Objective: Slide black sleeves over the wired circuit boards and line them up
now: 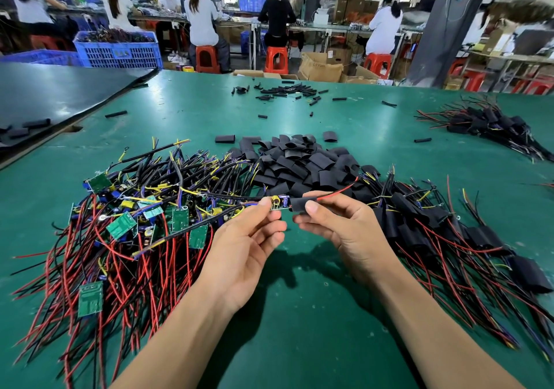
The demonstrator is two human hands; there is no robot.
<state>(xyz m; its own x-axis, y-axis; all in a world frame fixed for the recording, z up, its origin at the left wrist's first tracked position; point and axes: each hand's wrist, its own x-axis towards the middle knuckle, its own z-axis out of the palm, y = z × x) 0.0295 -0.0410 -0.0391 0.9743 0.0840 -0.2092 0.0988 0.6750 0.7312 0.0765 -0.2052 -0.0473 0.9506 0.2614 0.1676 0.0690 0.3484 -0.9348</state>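
Observation:
My left hand pinches a small wired circuit board between thumb and fingers, above the green table. My right hand pinches a black sleeve that covers the board's right end, with red and black wires coming out of the sleeve to the right. A heap of bare green boards with red, black and yellow wires lies to the left. Loose black sleeves are piled behind my hands. Sleeved boards lie in a row to the right.
The green table spreads under my arms. A second bundle of sleeved boards lies far right, and thin black tube pieces are scattered at the back. A dark panel covers the left corner. Seated people work at benches beyond.

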